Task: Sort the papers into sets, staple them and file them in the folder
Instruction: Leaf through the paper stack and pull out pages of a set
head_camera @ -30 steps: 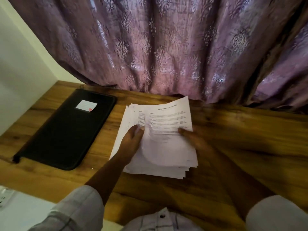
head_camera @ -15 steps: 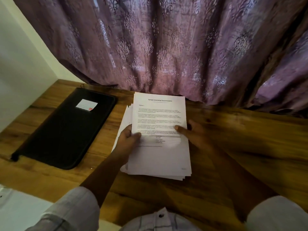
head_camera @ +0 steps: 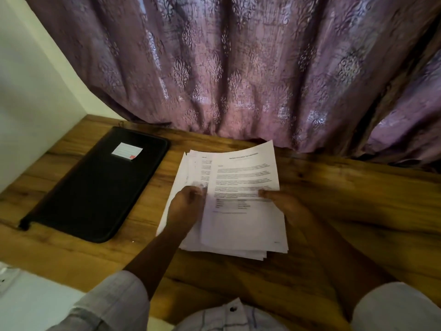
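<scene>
A: Item one, largest?
B: Purple patterned fabric curtain, hanging behind the far edge of the wood-grain brown table.

A: Item two?
B: Flat black rectangular zip folder, closed, lying on the table's left part, with a small white label near its far end. It sits just beside the papers, not touching them.

A: Item three?
B: Loose stack of white printed paper sheets, fanned, on the table centre. The top printed sheet is raised at its far end and curls slightly.

A: Hands?
B: Left hand rests on the stack's left side, fingers curled onto the lower sheets; blurred, so whether it pinches a sheet cannot be told. Right hand pinches the top sheet's right edge, thumb on its face.

A: Smallest?
B: A white shirt button at the bottom edge.
</scene>
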